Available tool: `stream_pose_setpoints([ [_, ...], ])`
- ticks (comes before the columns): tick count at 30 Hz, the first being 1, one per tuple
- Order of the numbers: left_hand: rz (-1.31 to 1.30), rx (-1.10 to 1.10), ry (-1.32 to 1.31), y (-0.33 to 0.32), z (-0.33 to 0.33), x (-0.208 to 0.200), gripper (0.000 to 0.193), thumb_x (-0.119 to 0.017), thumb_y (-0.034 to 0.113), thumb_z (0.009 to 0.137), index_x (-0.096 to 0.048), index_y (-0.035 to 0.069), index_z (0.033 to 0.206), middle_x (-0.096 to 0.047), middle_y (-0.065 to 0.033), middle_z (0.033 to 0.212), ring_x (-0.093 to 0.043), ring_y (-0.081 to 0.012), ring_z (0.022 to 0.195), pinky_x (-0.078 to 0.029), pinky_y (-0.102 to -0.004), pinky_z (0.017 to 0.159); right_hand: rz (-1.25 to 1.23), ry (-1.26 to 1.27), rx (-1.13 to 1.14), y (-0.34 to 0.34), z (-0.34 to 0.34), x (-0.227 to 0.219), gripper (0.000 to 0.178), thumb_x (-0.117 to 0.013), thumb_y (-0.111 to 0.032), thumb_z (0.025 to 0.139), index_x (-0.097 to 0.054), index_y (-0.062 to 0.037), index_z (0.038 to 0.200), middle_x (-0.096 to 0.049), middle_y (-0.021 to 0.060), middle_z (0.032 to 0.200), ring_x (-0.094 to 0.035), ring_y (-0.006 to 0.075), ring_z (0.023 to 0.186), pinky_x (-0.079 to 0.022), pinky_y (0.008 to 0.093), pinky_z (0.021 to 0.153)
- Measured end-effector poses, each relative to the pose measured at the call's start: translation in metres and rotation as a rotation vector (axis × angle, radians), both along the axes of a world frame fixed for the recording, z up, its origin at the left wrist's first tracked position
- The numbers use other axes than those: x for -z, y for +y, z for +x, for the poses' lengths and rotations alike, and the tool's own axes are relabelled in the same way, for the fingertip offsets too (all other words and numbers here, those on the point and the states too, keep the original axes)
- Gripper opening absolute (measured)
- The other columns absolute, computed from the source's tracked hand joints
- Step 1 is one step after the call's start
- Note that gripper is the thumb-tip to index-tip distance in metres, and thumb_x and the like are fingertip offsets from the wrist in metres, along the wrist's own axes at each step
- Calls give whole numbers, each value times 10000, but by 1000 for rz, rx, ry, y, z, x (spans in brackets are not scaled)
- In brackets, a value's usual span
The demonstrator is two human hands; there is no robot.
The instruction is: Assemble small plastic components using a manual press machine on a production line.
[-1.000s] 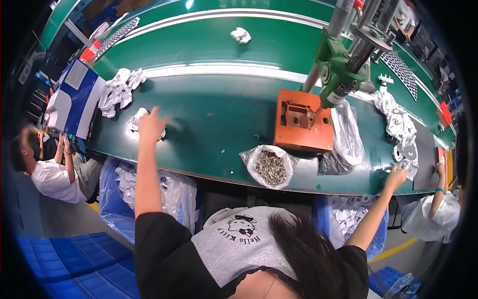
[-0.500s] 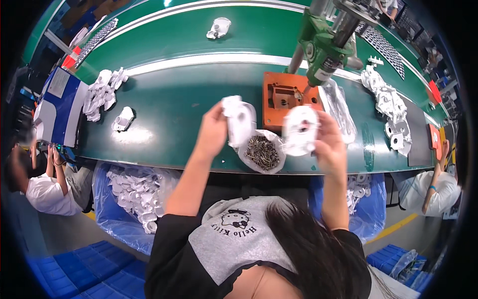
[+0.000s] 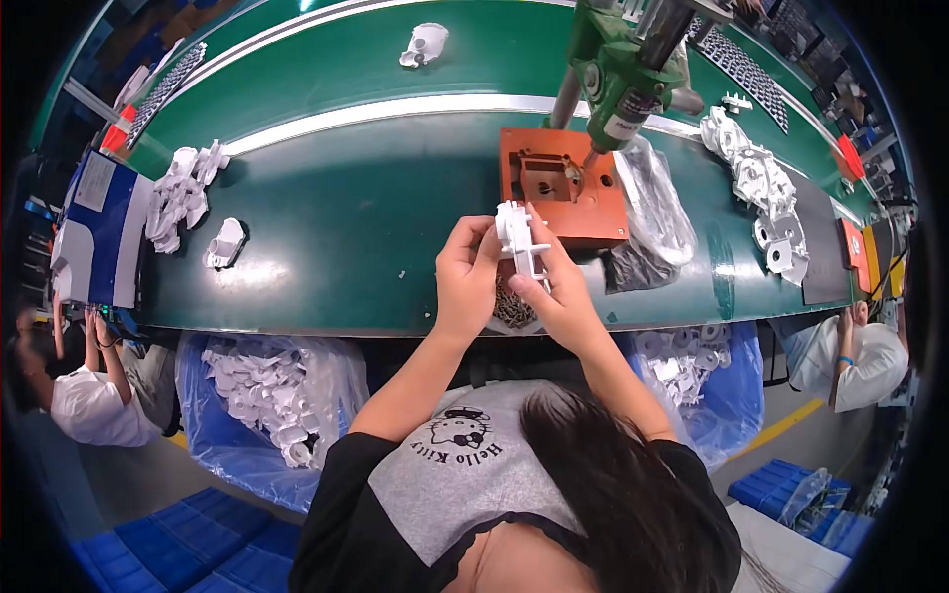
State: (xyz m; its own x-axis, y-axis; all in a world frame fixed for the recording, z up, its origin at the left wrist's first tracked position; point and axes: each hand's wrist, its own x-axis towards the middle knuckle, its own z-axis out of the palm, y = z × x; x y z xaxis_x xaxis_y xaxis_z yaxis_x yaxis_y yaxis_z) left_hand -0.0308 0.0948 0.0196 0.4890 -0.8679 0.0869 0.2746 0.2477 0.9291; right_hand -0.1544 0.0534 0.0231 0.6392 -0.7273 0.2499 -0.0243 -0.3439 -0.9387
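Both hands meet over the front of the green workbench (image 3: 346, 247). My left hand (image 3: 469, 275) and my right hand (image 3: 565, 301) are closed on white plastic housing parts (image 3: 518, 237), which are brought together edge-on. Fingers hide much of them, and whether the two halves are fully joined I cannot tell. Just below sits a bag of screws (image 3: 514, 311), partly covered by my hands. Behind them stands an orange fixture block (image 3: 613, 212) with a recessed cavity, under a green press or driver head (image 3: 625, 99).
A clear plastic bag (image 3: 657, 203) lies right of the fixture. White part piles rest at left (image 3: 178, 198) and right (image 3: 761, 183); one housing (image 3: 225, 243) lies alone. Lined blue bins (image 3: 227, 450) (image 3: 727, 425) flank me. A blue-and-white machine (image 3: 104, 227) stands left. Other people work at both sides.
The two white housing parts, held apart before, are now together between my hands above the screws. My right hand moved left and my left hand moved right. The whole view shifted slightly.
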Motion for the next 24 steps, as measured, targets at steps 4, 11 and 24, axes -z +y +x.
stream_pose_setpoints([
  [4,-117,83,272,-1,-3,7,170,-512,139,941,-479,14,1052,-586,-32,907,-566,-61,768,-460,-195,642,-128,7,50,4,-1,-6,652,-495,-256,903,-208,28,1414,-343,190,1383,-384,260,1243,-307,343,1017],
  [11,-191,198,168,6,-16,9,403,-586,77,882,-293,42,1156,-492,-161,1174,-532,-196,1063,-438,-312,900,-153,-126,64,-10,-7,0,792,-405,-491,907,-90,35,1409,-168,251,1426,-216,349,1326,-172,394,1077],
  [24,-263,11,-1446,-53,27,-20,216,-637,23,686,-528,52,870,-632,-123,895,-621,-312,808,-495,-395,719,-116,209,589,-136,-134,14,255,-449,-91,894,-543,19,1104,-637,137,989,-623,173,802,-472,279,732],
])
